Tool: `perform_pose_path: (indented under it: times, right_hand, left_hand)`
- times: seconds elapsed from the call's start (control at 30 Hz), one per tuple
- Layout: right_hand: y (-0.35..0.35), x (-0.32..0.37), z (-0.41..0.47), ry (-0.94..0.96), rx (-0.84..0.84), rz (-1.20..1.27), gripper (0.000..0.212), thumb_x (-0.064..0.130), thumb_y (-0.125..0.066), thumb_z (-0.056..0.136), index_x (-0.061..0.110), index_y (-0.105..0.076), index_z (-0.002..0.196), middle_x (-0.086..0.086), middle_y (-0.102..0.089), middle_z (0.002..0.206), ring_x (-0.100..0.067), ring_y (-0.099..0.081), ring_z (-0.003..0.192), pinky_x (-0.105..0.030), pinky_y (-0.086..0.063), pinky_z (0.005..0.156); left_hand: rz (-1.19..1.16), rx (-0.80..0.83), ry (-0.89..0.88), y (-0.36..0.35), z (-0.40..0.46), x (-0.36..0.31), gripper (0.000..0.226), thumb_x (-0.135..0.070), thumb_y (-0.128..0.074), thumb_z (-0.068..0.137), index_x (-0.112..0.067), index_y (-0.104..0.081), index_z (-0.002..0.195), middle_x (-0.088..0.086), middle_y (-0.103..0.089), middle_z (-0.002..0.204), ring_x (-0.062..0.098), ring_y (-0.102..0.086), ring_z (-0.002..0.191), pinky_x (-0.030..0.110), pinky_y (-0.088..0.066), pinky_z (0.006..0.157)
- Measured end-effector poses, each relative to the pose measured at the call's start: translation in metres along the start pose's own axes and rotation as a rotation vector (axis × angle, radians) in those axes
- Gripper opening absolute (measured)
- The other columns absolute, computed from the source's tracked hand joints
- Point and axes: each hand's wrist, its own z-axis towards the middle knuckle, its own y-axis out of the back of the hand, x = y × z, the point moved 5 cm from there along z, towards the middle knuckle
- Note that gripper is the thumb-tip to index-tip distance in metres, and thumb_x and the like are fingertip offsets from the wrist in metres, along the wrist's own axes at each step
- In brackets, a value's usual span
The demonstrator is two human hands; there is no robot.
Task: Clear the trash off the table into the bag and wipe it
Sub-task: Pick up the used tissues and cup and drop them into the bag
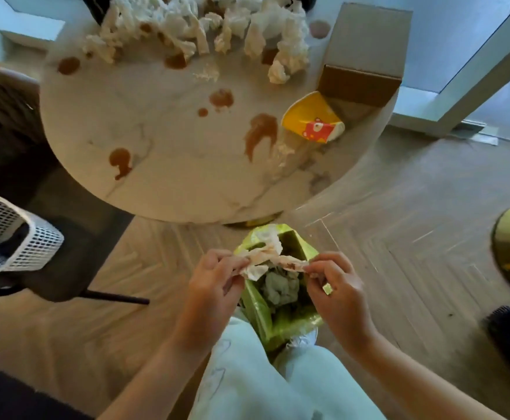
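Pinching opposite ends of a stained, crumpled tissue (pixel 270 262), the left hand (pixel 214 283) and right hand (pixel 335 283) held it stretched just above the open green bag (pixel 278 316) in the lower centre of the frame. The bag stood on the floor by the person's knees, already holding what looked like wadded paper, though blur made this unclear. Above, the round marble surface (pixel 172 177) carried several brown spills (pixel 261 131). A heap of used tissues (pixel 205 28) lay along its upper edge, a crushed yellow paper cup (pixel 311 119) sat at the right beside a cardboard box (pixel 366 53).
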Motion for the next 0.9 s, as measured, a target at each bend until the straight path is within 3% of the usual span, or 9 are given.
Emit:
perform_pose_path:
  times: [0.13,0.27,0.33,0.43,0.53,0.63,0.83,0.9]
  right_hand:
    - [-0.017,-0.059,-0.052,-0.234,0.102,-0.030,0.014,-0.011,-0.071,0.068,-0.001,-0.067,0.076,-0.002,-0.054,0.085,-0.020,-0.057,0.071,-0.015,-0.046,0.065]
    - [-0.058,-0.118,-0.069,-0.596,0.186,-0.031,0.014,-0.013,-0.061,0.072,-0.002,-0.066,0.080,-0.004,-0.049,0.083,-0.029,-0.056,0.077,-0.011,-0.033,0.062]
    - [-0.081,-0.143,-0.074,-0.743,0.250,-0.047,0.017,-0.006,-0.057,0.077,0.000,-0.066,0.089,-0.006,-0.050,0.089,-0.029,-0.055,0.087,-0.017,-0.031,0.063]
    - [-0.109,-0.171,-0.080,-0.895,0.469,-0.097,0.035,0.008,-0.055,0.084,0.011,-0.058,0.118,-0.011,-0.053,0.115,-0.026,-0.052,0.105,-0.027,-0.040,0.082]
    - [-0.114,-0.180,-0.086,-0.948,0.640,-0.122,0.051,0.009,-0.056,0.085,0.014,-0.045,0.134,-0.010,-0.047,0.134,-0.026,-0.046,0.121,-0.034,-0.039,0.096]
    - [-0.099,-0.174,-0.084,-0.946,0.626,-0.125,0.050,0.004,-0.053,0.087,0.011,-0.043,0.135,-0.010,-0.044,0.138,-0.025,-0.043,0.125,-0.030,-0.037,0.097]
    - [-0.058,-0.132,-0.055,-0.817,0.455,-0.071,0.036,0.001,-0.049,0.087,0.009,-0.057,0.121,-0.008,-0.054,0.120,-0.025,-0.055,0.105,-0.024,-0.042,0.079]
    - [-0.044,-0.112,-0.038,-0.741,0.372,-0.056,0.032,0.000,-0.050,0.086,0.009,-0.061,0.115,-0.007,-0.057,0.110,-0.024,-0.056,0.102,-0.025,-0.042,0.081]
  left_hand:
    - [-0.023,0.129,0.082,-0.055,-0.030,0.011,0.030,0.004,-0.072,0.073,-0.005,-0.067,0.101,0.005,-0.059,0.091,0.009,-0.054,0.083,0.013,-0.045,0.078]
    - [-0.025,0.281,0.235,-0.131,-0.028,0.054,0.026,0.004,-0.062,0.077,-0.006,-0.067,0.100,0.009,-0.056,0.088,0.024,-0.056,0.083,0.037,-0.051,0.075]
    - [-0.023,0.349,0.297,-0.169,-0.024,0.073,0.023,0.005,-0.059,0.080,-0.002,-0.068,0.100,0.014,-0.058,0.091,0.029,-0.057,0.087,0.037,-0.049,0.080]
    - [-0.018,0.483,0.374,-0.215,-0.021,0.093,0.029,0.002,-0.054,0.086,-0.001,-0.063,0.113,0.018,-0.058,0.108,0.031,-0.054,0.105,0.027,-0.038,0.090]
    - [0.014,0.624,0.470,-0.232,-0.027,0.108,0.039,0.000,-0.052,0.086,-0.007,-0.055,0.124,0.015,-0.052,0.123,0.028,-0.046,0.118,0.030,-0.033,0.097]
    - [-0.008,0.631,0.509,-0.217,-0.031,0.109,0.040,-0.001,-0.051,0.088,-0.007,-0.052,0.127,0.012,-0.049,0.130,0.025,-0.041,0.125,0.033,-0.034,0.102]
    - [-0.088,0.514,0.441,-0.155,-0.019,0.072,0.034,-0.001,-0.053,0.088,-0.011,-0.057,0.121,0.006,-0.054,0.123,0.017,-0.048,0.116,0.020,-0.033,0.098]
    - [-0.131,0.489,0.392,-0.132,-0.015,0.051,0.032,-0.007,-0.054,0.090,-0.014,-0.057,0.121,0.001,-0.055,0.122,0.012,-0.047,0.117,0.019,-0.034,0.100]
